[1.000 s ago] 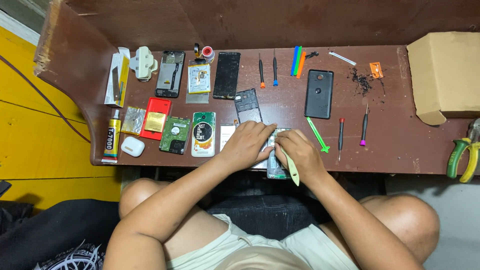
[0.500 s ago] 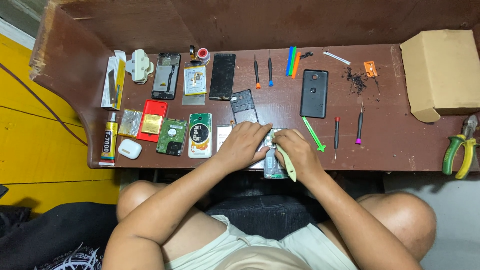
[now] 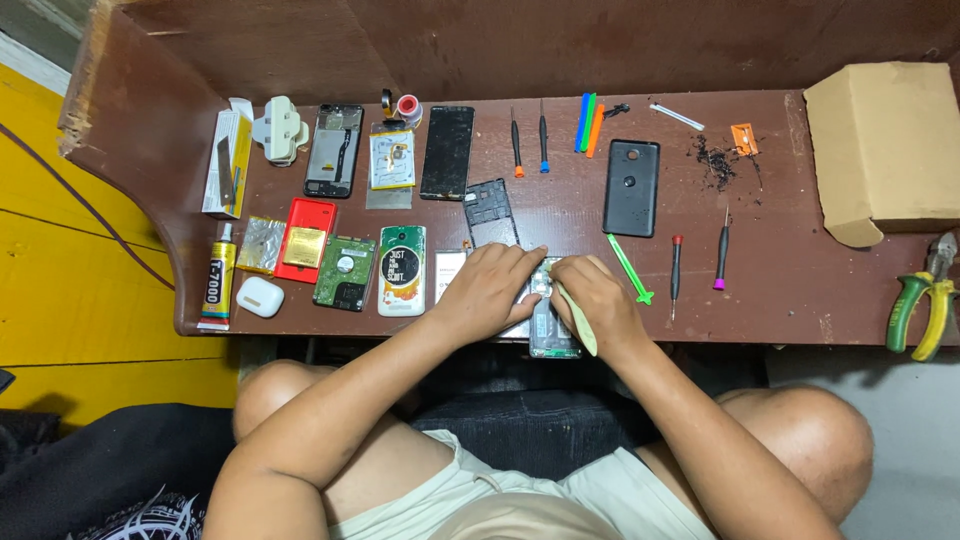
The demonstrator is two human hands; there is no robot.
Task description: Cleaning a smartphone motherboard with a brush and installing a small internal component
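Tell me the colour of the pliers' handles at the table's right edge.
Green and yellow handles on the pliers, seen in the head view.

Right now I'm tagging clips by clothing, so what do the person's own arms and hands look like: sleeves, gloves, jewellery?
Both arms are bare from shoulder to wrist, with no sleeves showing. The left hand and right hand wear no gloves, and no watch, bracelet or ring is visible. A pale sleeveless top covers the torso.

A plain brown cardboard box (image 3: pixel 885 150) sits at two o'clock, a white-and-yellow carton (image 3: pixel 226 163) at ten, a black phone screen (image 3: pixel 447 152) near twelve.
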